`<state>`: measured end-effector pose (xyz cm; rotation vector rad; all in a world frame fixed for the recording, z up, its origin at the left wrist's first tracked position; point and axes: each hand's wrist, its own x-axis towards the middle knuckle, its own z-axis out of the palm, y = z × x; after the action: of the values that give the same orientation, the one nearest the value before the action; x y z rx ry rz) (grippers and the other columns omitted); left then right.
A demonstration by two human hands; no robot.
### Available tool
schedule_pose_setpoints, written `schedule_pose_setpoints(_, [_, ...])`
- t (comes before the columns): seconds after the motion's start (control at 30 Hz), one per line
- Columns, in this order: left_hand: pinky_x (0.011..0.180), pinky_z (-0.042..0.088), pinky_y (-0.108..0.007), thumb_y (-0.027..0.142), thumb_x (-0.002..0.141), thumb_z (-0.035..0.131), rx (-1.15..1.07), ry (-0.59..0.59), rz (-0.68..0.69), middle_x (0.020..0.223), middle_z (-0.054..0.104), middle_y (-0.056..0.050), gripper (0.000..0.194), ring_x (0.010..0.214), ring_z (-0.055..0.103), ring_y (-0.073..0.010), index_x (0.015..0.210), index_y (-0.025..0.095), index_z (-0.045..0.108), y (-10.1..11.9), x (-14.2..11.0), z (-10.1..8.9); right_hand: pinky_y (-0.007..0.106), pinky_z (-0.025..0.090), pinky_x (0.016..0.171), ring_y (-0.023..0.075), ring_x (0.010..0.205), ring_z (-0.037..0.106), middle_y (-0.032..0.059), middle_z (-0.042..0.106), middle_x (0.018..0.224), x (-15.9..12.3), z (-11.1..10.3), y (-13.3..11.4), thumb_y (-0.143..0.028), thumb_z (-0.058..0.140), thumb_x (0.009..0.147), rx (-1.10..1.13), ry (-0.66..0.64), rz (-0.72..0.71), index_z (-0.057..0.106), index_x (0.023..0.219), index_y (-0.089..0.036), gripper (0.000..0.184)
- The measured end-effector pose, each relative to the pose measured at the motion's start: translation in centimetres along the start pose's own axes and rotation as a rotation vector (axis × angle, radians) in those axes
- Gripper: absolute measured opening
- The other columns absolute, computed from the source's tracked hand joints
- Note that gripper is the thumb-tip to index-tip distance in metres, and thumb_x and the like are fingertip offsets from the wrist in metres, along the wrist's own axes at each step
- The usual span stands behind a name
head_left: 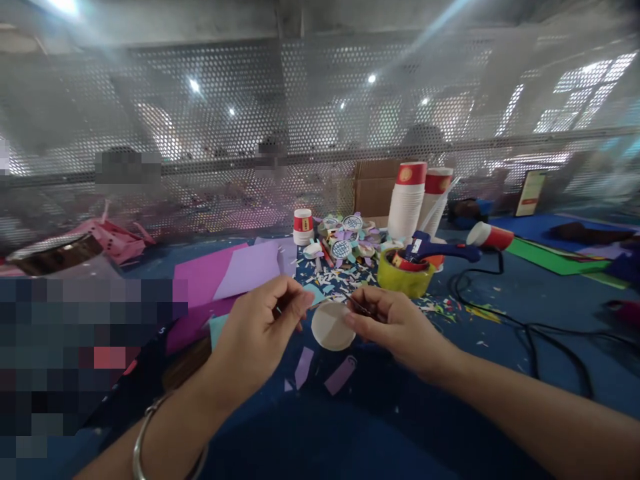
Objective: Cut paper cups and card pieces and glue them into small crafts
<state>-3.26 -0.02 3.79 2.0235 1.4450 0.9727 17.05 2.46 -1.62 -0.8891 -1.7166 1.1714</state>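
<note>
My left hand (pixel 267 323) is closed in a pinch, its thumb and forefinger on a small light-blue paper piece (pixel 314 293). Facing it, my right hand (pixel 395 327) is closed around a small dark tool that looks like scissors (pixel 364 308), mostly covered by the fingers. Between the hands is a round white paper disc or cup base (pixel 333 328); the right thumb overlaps its edge. Below it, purple paper scraps (pixel 341 375) lie on the blue table. Just beyond the hands is a pile of small paper-craft turtles (pixel 343 250) among loose clippings.
Behind the turtles stand stacked paper cups (pixel 407 207). A blue glue gun (pixel 440 249) rests on a yellow tape roll (pixel 405 277), its black cord (pixel 530 327) running right. One cup (pixel 490 237) lies sideways. Purple sheets (pixel 250 267) are at left, before a perforated metal screen (pixel 320 100).
</note>
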Motion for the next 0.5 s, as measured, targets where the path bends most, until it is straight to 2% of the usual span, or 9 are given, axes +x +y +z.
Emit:
schedule_pose_setpoints(0.1, [0.058,0.042,-0.026,0.044,0.095,0.045,-0.032,0.064,-0.034,0.059,0.057,0.002,0.036,0.057,0.056,-0.0141,0.068,0.022,0.052,-0.6,0.2,-0.5,0.026,0.036,0.051,0.0111,0.056,0.038,-0.0042,0.039,0.064,0.0,0.1,-0.1,-0.037,0.062,0.081,-0.007,-0.01,0.003,0.047,0.071,-0.021,0.024])
schedule_pose_setpoints(0.17, [0.057,0.04,-0.026,0.045,0.094,0.046,-0.002,0.034,-0.029,0.056,0.055,0.002,0.04,0.056,0.055,-0.0141,0.062,0.021,0.052,-1.2,0.4,-0.7,0.026,0.035,0.051,0.0111,0.056,0.039,-0.0039,0.041,0.064,0.0,0.3,-0.2,-0.037,0.061,0.081,-0.008,-0.009,0.002,0.048,0.071,-0.021,0.023])
schedule_pose_setpoints(0.2, [0.057,0.039,-0.027,0.045,0.093,0.048,0.001,0.0,-0.03,0.057,0.056,0.001,0.04,0.057,0.055,-0.0147,0.063,0.021,0.055,-1.4,0.5,-0.7,0.026,0.035,0.051,0.0112,0.057,0.039,-0.0037,0.042,0.064,0.0,0.3,-0.2,-0.037,0.062,0.08,-0.009,-0.006,0.004,0.049,0.071,-0.021,0.022])
schedule_pose_setpoints(0.27, [0.059,0.041,-0.027,0.048,0.092,0.049,-0.074,-0.046,-0.044,0.074,0.066,-0.003,0.033,0.067,0.059,-0.0171,0.082,0.02,0.066,-1.6,0.6,-0.6,0.026,0.035,0.052,0.0113,0.057,0.04,-0.0036,0.043,0.065,0.1,0.3,-0.3,-0.036,0.062,0.08,-0.005,-0.005,0.008,0.049,0.071,-0.02,0.022])
schedule_pose_setpoints(0.37, [0.068,0.045,-0.028,0.049,0.091,0.052,-0.283,-0.203,-0.116,0.097,0.069,-0.006,0.037,0.086,0.061,-0.0202,0.113,0.022,0.064,-1.5,0.6,-0.5,0.025,0.035,0.052,0.0108,0.057,0.04,-0.0043,0.042,0.064,0.2,0.3,-0.3,-0.038,0.065,0.079,0.019,-0.019,0.012,0.049,0.071,-0.02,0.025])
schedule_pose_setpoints(0.43, [0.075,0.046,-0.029,0.047,0.09,0.057,-0.433,-0.349,-0.165,0.102,0.068,-0.006,0.036,0.092,0.06,-0.0202,0.115,0.022,0.063,-1.4,0.6,-0.4,0.024,0.034,0.052,0.0103,0.058,0.039,-0.0046,0.042,0.065,0.1,0.1,-0.2,-0.04,0.068,0.077,0.046,-0.028,0.022,0.05,0.072,-0.02,0.028])
schedule_pose_setpoints(0.5, [0.08,0.047,-0.029,0.041,0.088,0.061,-0.571,-0.464,-0.191,0.102,0.067,-0.005,0.031,0.092,0.06,-0.0186,0.11,0.02,0.064,-1.4,0.6,-0.4,0.023,0.034,0.052,0.0101,0.059,0.04,-0.0044,0.044,0.066,0.1,0.0,-0.1,-0.043,0.071,0.076,0.075,-0.03,0.034,0.051,0.073,-0.019,0.031])
